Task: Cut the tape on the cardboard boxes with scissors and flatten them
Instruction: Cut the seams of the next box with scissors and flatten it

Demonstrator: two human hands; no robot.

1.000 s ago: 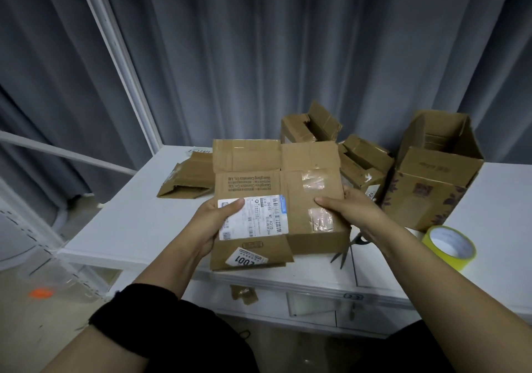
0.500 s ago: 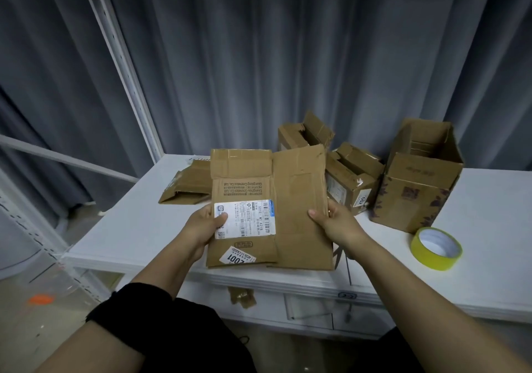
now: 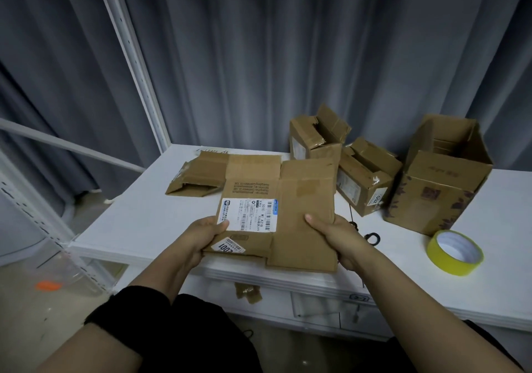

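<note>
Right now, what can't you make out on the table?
Head view:
Scissors: only handle loops show; the rest is hidden behind the right hand holding the flattened box.
Shipping label: print too small to read.
Tall open box: bottom hidden by its own walls.

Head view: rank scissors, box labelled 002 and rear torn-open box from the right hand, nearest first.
1. Scissors, just beside the right hand.
2. Box labelled 002, behind and to the right.
3. Rear torn-open box, farthest back.
</note>
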